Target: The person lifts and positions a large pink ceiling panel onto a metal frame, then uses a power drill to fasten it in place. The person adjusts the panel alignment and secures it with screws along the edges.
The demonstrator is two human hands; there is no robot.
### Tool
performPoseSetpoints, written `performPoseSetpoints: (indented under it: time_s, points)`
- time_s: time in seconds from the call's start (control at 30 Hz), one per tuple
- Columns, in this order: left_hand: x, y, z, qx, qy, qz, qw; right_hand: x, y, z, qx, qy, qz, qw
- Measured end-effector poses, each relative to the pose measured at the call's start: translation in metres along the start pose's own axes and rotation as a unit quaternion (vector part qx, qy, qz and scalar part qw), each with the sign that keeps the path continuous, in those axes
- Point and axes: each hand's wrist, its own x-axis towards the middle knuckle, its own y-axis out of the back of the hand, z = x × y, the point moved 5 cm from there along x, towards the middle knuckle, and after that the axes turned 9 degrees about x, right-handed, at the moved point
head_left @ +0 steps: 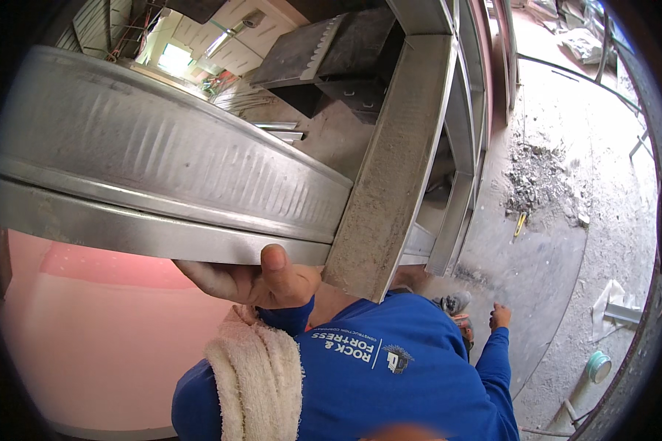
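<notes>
My left hand (272, 281) grips the lower edge of a long silver metal stud (198, 147), its thumb up against the face and its fingers passing out of sight underneath. The stud spans the upper left, and its right end meets a dusty upright metal stud (393, 165). Down at my right side, away from the frame, my right hand (501, 317) is closed in a fist; whatever it may hold is too small to tell. An orange and grey object (463, 323), partly hidden by my blue shirt, shows beside my waist.
Pink wallboard (95, 331) stands below the stud at left. Black metal boxes (331, 55) lie beyond the frame. At right, the dusty floor holds a rubble heap (541, 176), a yellow utility knife (520, 224) and a teal roll (598, 366). A towel (254, 375) hangs over my left shoulder.
</notes>
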Motion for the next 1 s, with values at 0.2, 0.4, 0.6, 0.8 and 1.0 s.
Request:
performPoseSetpoints:
  time_s: [0.2,0.4,0.6,0.8,1.0]
  points:
    - [0.005,0.005,-0.002,0.025,-0.006,-0.01,1.0,-0.003,-0.001,-0.003,-0.005,0.014,-0.008,1.0]
    - [0.008,0.006,-0.004,0.028,-0.017,-0.013,0.999,-0.004,-0.003,0.003,-0.01,0.009,-0.001,1.0]
    - [0.008,0.007,-0.004,0.03,-0.021,-0.012,0.999,-0.003,-0.005,0.007,-0.016,0.0,-0.008,1.0]
    - [0.008,0.005,-0.003,0.037,-0.023,-0.009,0.999,-0.005,-0.011,-0.007,-0.046,-0.005,-0.017,0.999]
    - [0.007,0.007,-0.005,0.045,-0.016,-0.004,0.999,0.002,-0.013,-0.027,-0.06,-0.002,-0.031,0.998]
